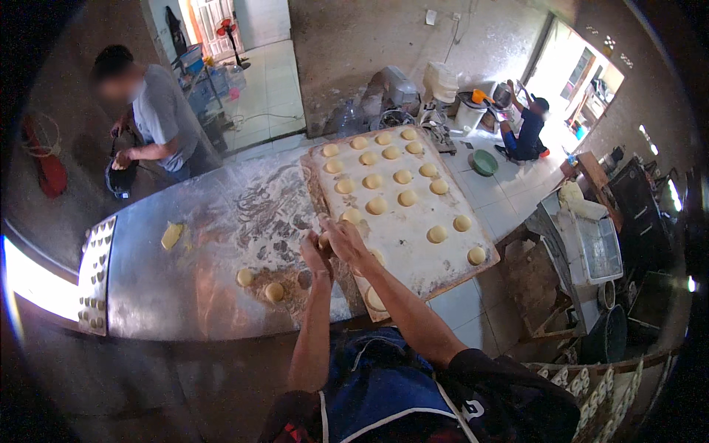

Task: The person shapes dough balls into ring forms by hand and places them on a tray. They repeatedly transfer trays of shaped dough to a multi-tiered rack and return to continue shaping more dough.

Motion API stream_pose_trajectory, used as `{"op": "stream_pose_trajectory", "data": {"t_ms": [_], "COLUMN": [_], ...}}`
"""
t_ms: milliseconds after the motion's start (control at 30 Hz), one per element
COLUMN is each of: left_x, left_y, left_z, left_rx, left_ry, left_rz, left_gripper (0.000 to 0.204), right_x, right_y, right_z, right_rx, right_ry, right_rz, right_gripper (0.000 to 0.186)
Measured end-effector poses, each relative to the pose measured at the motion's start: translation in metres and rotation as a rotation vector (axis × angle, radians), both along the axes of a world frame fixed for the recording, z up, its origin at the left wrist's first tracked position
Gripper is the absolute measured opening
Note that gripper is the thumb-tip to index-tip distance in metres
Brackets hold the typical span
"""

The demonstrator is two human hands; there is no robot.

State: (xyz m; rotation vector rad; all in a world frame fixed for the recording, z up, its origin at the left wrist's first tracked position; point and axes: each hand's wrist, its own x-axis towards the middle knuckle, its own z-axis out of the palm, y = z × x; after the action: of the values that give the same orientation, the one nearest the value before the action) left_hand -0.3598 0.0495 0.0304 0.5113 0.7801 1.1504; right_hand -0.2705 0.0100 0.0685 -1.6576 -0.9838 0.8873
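Left forearm: rises (pixel 310 340) from the lower edge toward 12 o'clock, nearly straight, wrist just under the hand.
Right forearm: slants (pixel 406 310) from 5 o'clock up toward 10 or 11, elbow set out to the side.
Left hand: lower of the 2 (pixel 315 255), upright, fingers bent and narrow against the dough.
Right hand: reaches across (pixel 346 239) from 4 o'clock, back upward, fingers curled narrow, meeting the left.
Dough piece: held between the hands (pixel 323 241), mostly hidden by them, above the board's left edge.
Board: floured (pixel 406 244), from 12 round to 4 o'clock of the hands, bearing rows of round dough balls (pixel 402 176).
Desk: metal (pixel 148 288), flour-dusted near the hands; 2 loose balls (pixel 274 292) at 8 o'clock, a flat yellow scrap (pixel 171 235) at 9.
Co-workers: 1 standing (pixel 164 103) at 10 o'clock, 1 low to the floor (pixel 526 133) at 2.
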Motion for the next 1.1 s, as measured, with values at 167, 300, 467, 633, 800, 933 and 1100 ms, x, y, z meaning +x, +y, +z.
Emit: {"op": "stream_pose_trajectory", "data": {"t_ms": [167,300,467,633,800,933,1100], "left_x": [0.024,0.043,0.062,0.076,0.079,0.075,0.078], "left_y": [-0.023,-0.056,-0.095,-0.105,-0.116,-0.123,-0.127], "left_z": [-0.006,0.005,0.016,-0.001,-0.016,-0.013,-0.024], "left_rx": [0.319,0.131,0.364,0.767,0.536,0.686,0.465], "left_ry": [0.383,0.010,0.308,0.478,0.475,0.769,0.456], "left_rz": [-0.216,-0.212,-0.254,-0.121,-0.335,-0.399,-0.416], "left_gripper": [0.033,0.036,0.034,0.039,0.023,0.037,0.046], "right_x": [0.019,0.046,0.068,0.085,0.087,0.084,0.087], "right_y": [-0.038,-0.069,-0.106,-0.133,-0.144,-0.150,-0.158], "right_z": [-0.008,-0.014,-0.019,-0.024,-0.027,-0.026,-0.018], "right_rx": [0.136,0.213,-0.014,0.164,0.203,0.317,0.452], "right_ry": [-0.071,0.032,-0.061,-0.127,0.130,0.079,-0.021], "right_rz": [-0.094,-0.098,-0.083,-0.075,-0.084,-0.184,-0.114], "right_gripper": [0.049,0.058,0.068,0.057,0.056,0.061,0.062]}}
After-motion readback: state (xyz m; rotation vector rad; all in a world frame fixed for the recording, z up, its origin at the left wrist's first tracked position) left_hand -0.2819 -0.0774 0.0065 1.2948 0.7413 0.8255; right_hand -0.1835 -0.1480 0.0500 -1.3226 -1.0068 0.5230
